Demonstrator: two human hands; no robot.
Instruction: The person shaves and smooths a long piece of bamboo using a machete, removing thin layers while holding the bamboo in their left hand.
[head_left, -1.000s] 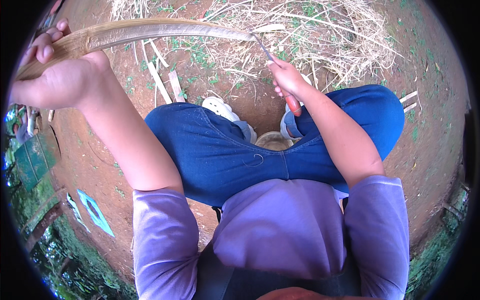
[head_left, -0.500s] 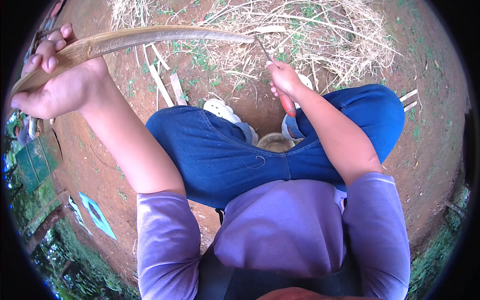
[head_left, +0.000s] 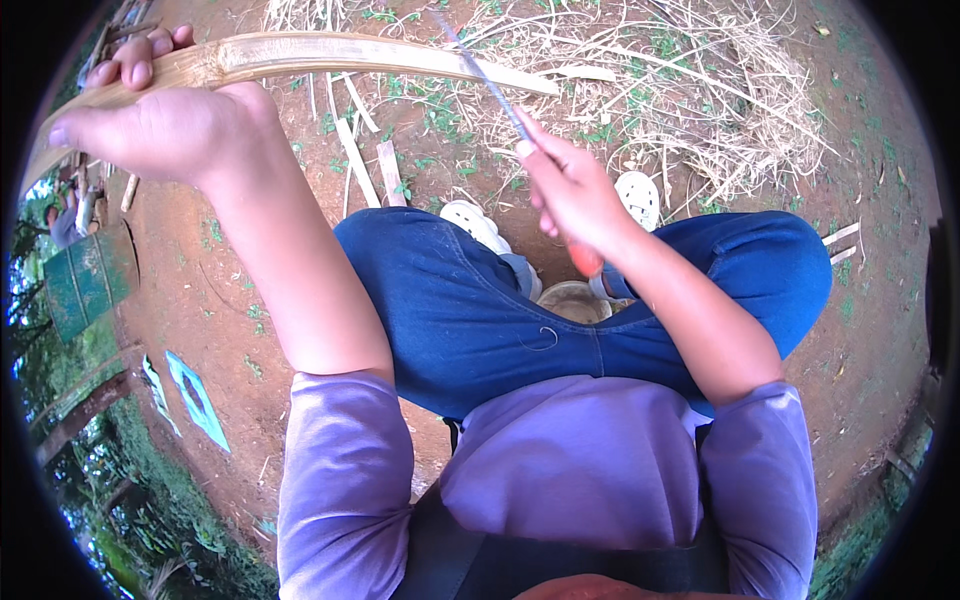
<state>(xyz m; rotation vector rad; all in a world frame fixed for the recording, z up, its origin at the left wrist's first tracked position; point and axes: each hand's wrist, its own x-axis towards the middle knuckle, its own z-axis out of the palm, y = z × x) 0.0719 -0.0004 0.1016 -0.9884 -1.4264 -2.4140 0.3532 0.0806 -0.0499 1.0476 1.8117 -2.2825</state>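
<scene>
A red-handled knife (head_left: 499,97) crosses a tan bamboo strip (head_left: 330,53).

Bamboo strip (head_left: 330,52): pale yellow-tan, streaked lengthwise, browner at the node and lighter cream toward the tip. Knife blade (head_left: 488,85): grey. Knife handle (head_left: 584,262): orange-red. Trousers (head_left: 450,300): deep blue, paler along the seams. Shirt (head_left: 580,460): plain lavender-purple. Strap panel (head_left: 500,567) below it: black. Shoes (head_left: 638,195): white, dotted with dark holes. Shavings (head_left: 740,120): straw-coloured, in a criss-cross tangle. Ground (head_left: 225,320): reddish brown, flecked green. Panel at left (head_left: 85,285): dark green, crossed by lines. Sheet (head_left: 200,400): light blue, dark-centred.
</scene>
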